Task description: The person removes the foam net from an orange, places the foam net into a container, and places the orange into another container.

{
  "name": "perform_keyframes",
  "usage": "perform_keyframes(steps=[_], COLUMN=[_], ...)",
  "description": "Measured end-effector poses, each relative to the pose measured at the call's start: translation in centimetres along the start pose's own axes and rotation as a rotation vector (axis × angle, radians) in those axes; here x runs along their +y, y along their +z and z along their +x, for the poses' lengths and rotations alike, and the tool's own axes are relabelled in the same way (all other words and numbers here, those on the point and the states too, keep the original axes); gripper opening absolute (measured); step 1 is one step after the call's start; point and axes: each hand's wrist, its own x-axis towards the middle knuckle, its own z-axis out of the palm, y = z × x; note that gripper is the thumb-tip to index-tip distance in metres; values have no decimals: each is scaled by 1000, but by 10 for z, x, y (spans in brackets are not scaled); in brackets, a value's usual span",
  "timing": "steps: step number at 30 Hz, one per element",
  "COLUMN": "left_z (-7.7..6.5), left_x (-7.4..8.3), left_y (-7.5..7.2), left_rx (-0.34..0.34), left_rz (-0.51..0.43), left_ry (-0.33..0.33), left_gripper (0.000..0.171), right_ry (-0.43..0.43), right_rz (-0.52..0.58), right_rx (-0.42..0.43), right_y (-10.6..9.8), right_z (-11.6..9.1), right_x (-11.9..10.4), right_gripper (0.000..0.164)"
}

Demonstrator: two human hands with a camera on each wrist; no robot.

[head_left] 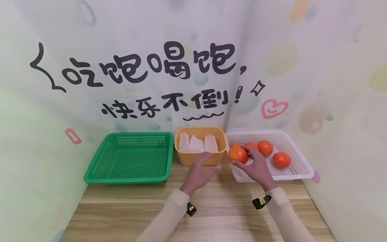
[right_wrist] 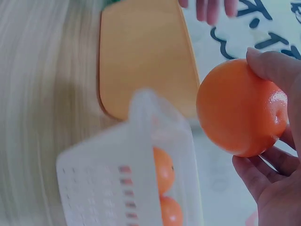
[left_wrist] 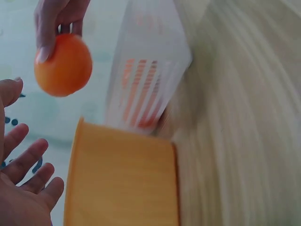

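Observation:
My right hand [head_left: 257, 166] holds a round orange-red fruit [head_left: 237, 155] between thumb and fingers, above the left end of a white basket [head_left: 297, 173]. Its skin looks smooth and glossy, with a small dimple showing on the held fruit [right_wrist: 242, 107] in the right wrist view. Several similar fruits, one of them a loose fruit [head_left: 281, 160] at the right, lie in that basket. My left hand [head_left: 199, 173], fingers apart and nothing in them, hovers by the front of a yellow-orange bin [head_left: 199, 158]. White foam net sleeves [head_left: 197, 144] stand inside the bin.
To the left of the bin sits a green slotted basket [head_left: 130, 179] with nothing visible in it. All the containers stand in a row on a wood-grain table [head_left: 211, 211], against a printed curtain [head_left: 193, 30] behind them.

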Motion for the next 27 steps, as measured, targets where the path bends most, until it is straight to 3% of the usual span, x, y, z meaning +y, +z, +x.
perform_keyframes(steps=[6,12,17,20,27], left_z=[-14,-16,-12,-9,-4], left_x=[8,12,14,13,12], left_y=[31,58,74,82,95], left_rx=[-92,-197,-298,-340,-317], left_rz=[41,136,165,229,353], left_ry=[76,141,132,141,193], left_gripper=[47,43,41,38,25], right_ry=[78,112,133,161,212], right_rz=[-35,-94,-142,-148,-120], right_rx=[-42,-93,-145,-171,-234], right_y=[-20,-37,-48,-55,-65], right_z=[8,18,29,34,47], right_x=[15,31,47,55,71], right_gripper=[77,80,79,78,76])
